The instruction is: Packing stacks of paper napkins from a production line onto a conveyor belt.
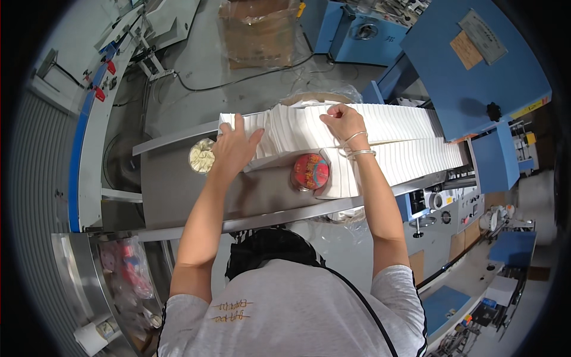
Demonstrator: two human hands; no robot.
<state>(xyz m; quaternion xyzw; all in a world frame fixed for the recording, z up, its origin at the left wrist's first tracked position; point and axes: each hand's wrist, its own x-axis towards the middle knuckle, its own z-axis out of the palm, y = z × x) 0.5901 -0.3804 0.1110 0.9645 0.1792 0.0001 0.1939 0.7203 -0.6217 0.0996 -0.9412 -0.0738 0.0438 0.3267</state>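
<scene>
A long row of white folded paper sheets point(291, 125), standing on edge, runs along a metal chute point(172, 196) toward the blue machine. At its left end, my left hand point(235, 146) lies against the sheets with fingers and thumb spread. My right hand point(346, 124), with bracelets at the wrist, rests on top of the row. Its fingers are curled into a pinch; whatever lies between them is hidden. Nearer to me, a second row of white sheets point(404, 163) lies alongside. A round red printed container point(310, 172) stands by that row's end. Left of my left hand sits a cream, ruffled round thing point(201, 156).
The blue machine point(482, 65) stands at the chute's right end. Behind the chute are a plastic-lined cardboard box point(259, 35) and a black cable point(238, 85) on the floor. A white-and-blue bench edge point(77, 154) is at left. Plastic-wrapped red packages point(135, 268) lie at lower left.
</scene>
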